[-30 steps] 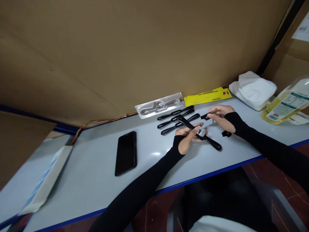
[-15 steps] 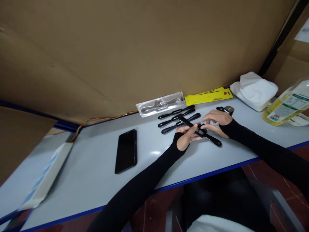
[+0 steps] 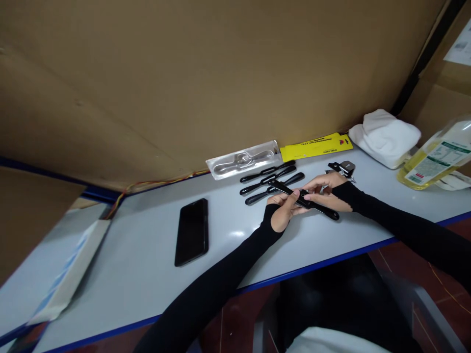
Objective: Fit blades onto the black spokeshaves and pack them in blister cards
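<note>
A black spokeshave body with two long handles is held slantwise above the table. My left hand is closed around its middle, thumb on top. My right hand comes from the right with its thumb and fingers closed at the same middle part. A small dark piece shows under its fingertips, too small to make out. Beyond my left hand several similar black spokeshave bodies lie side by side. Past my right hand rest black and silver metal parts.
A clear plastic blister pack and yellow cards lie along the cardboard wall. A black phone is on the left. White cloth and a bottle of yellow liquid stand at the right. A blue edge borders the table.
My right hand has lowered and closed its fingers onto the middle of the spokeshave body. The metal parts behind it show more. My left hand keeps its hold.
</note>
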A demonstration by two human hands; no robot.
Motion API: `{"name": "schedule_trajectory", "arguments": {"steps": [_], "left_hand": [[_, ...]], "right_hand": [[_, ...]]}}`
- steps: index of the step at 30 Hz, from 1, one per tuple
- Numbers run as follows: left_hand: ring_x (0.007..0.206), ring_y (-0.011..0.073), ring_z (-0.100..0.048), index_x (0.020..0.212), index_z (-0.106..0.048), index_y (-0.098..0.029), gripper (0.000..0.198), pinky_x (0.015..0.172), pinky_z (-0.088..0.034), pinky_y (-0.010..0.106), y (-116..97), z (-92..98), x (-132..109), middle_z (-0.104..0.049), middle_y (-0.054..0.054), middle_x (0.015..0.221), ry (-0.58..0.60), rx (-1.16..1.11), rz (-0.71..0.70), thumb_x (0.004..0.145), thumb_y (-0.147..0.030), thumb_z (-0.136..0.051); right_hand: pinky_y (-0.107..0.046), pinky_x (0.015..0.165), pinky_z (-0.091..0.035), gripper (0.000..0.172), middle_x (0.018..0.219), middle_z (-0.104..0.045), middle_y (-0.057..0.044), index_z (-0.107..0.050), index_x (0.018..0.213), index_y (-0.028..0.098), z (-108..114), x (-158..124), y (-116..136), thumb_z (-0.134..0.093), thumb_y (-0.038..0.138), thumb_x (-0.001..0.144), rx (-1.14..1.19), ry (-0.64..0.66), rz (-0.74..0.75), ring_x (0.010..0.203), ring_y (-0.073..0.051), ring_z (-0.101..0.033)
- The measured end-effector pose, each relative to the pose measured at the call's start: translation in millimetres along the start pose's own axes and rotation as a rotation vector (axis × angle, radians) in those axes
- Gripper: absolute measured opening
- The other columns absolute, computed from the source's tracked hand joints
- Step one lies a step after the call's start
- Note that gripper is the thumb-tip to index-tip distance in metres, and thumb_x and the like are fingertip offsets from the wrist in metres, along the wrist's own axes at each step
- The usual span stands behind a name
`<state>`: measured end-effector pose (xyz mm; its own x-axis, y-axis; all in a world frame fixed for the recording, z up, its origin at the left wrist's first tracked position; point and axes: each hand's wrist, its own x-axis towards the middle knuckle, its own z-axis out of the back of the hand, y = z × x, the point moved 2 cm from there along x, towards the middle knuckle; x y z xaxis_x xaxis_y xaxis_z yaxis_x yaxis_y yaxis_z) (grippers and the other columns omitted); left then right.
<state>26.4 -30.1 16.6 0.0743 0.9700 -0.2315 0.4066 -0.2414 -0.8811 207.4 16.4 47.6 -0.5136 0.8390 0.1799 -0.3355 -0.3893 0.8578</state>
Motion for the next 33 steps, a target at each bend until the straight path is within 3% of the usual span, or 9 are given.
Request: {"name": "schedule_trajectory", "arguments": {"steps": [6, 10, 18, 25, 29, 33], "left_hand": [[0.083, 0.0326, -0.082, 0.103, -0.080, -0.008, 0.066, 0.082, -0.069, 0.049, -2.3, -1.4, -0.1, -0.082, 0.015, 0.090, 0.008, 0.004, -0.016, 0.060, -0.054, -0.099], [0.087, 0.0336, -0.082, 0.104, -0.080, -0.007, 0.061, 0.084, -0.069, 0.050, -0.1, 1.4, -0.7, -0.082, 0.018, 0.099, 0.022, 0.041, -0.018, 0.066, -0.052, -0.097], [0.089, 0.0321, -0.081, 0.128, -0.071, -0.008, 0.079, 0.094, -0.064, 0.056, 2.4, 1.0, -2.0, -0.081, 0.010, 0.083, 0.020, 0.032, -0.052, 0.067, -0.050, -0.098], [0.074, 0.0266, -0.078, 0.116, -0.077, -0.009, 0.067, 0.092, -0.064, 0.052, 1.0, 1.1, -3.8, -0.064, -0.002, 0.052, -0.029, 0.028, -0.073, 0.066, -0.049, -0.099], [0.086, 0.0299, -0.080, 0.111, -0.078, -0.010, 0.065, 0.092, -0.064, 0.051, 0.9, -1.3, -4.2, -0.078, 0.008, 0.075, -0.044, 0.013, -0.097, 0.063, -0.049, -0.099], [0.100, 0.0315, -0.079, 0.109, -0.079, -0.013, 0.059, 0.094, -0.064, 0.049, 2.0, -2.0, -3.5, -0.082, 0.014, 0.105, -0.070, -0.045, -0.106, 0.063, -0.044, -0.100]], "right_hand": [[-0.024, 0.045, -0.050, 0.038, 0.080, -0.078, -0.006, -0.084, 0.103, 0.015, -2.1, -1.6, -5.8, -0.079, 0.047, 0.083, 0.240, 0.000, -0.136, 0.047, -0.008, -0.056], [-0.025, 0.051, -0.056, 0.032, 0.089, -0.079, -0.007, -0.085, 0.102, 0.018, -3.6, -2.3, -8.7, -0.080, 0.042, 0.083, 0.244, -0.007, -0.124, 0.052, -0.009, -0.061], [-0.021, 0.051, -0.046, 0.023, 0.083, -0.075, -0.005, -0.087, 0.097, 0.020, -6.4, -4.8, -4.5, -0.076, 0.037, 0.086, 0.046, -0.114, -0.008, 0.060, -0.010, -0.060], [-0.024, 0.050, -0.047, 0.028, 0.083, -0.081, -0.007, -0.087, 0.093, 0.018, -8.3, -6.0, -6.3, -0.076, 0.042, 0.083, 0.068, -0.131, -0.115, 0.056, -0.011, -0.060], [-0.025, 0.050, -0.048, 0.025, 0.085, -0.083, -0.006, -0.088, 0.094, 0.021, -6.0, -8.7, -2.5, -0.078, 0.041, 0.083, 0.000, -0.152, -0.175, 0.054, -0.012, -0.060], [-0.031, 0.073, -0.064, 0.023, 0.096, -0.085, -0.007, -0.087, 0.092, 0.022, -8.3, -8.7, -1.9, -0.080, 0.042, 0.082, 0.123, -0.163, -0.172, 0.079, -0.021, -0.078]]}}
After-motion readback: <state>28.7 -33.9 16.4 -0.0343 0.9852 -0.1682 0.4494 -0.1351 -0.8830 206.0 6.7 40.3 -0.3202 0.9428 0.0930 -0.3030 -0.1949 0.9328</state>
